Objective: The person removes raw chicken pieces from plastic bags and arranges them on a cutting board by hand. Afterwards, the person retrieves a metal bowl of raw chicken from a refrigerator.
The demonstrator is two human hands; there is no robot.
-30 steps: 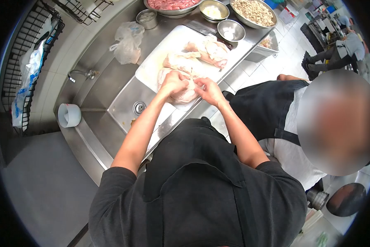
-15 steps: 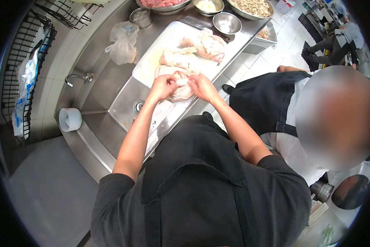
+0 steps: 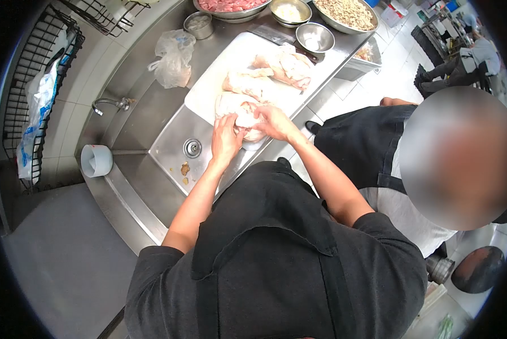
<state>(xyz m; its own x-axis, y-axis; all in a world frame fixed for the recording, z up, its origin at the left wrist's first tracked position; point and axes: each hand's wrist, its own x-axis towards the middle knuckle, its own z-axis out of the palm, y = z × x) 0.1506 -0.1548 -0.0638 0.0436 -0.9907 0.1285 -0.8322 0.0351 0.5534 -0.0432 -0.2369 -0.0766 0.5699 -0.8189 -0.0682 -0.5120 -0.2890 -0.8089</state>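
Three pale pieces of raw poultry lie in a row on a white cutting board (image 3: 200, 96). My left hand (image 3: 226, 137) rests on the lower edge of the nearest piece (image 3: 236, 107), its fingers spread over the skin. On the right side of that same piece, my right hand (image 3: 272, 122) has its fingers curled onto the meat; whether they pinch it is hidden. The middle piece (image 3: 248, 83) and the far piece (image 3: 290, 66) lie beyond, untouched. A cleaver (image 3: 270, 34) lies at the board's far edge.
Metal bowls of red meat (image 3: 234, 5) and minced food (image 3: 346, 14) stand at the back, near a small bowl (image 3: 315, 38). A plastic bag (image 3: 173, 59) lies left of the board. The sink drain (image 3: 192, 148) is nearer. A person in a dark apron (image 3: 355, 141) stands at right.
My left hand has moved down to the near edge of the poultry, and its fingers have spread. My right hand stays at the right side. The pale flap over the sink is no longer visible.
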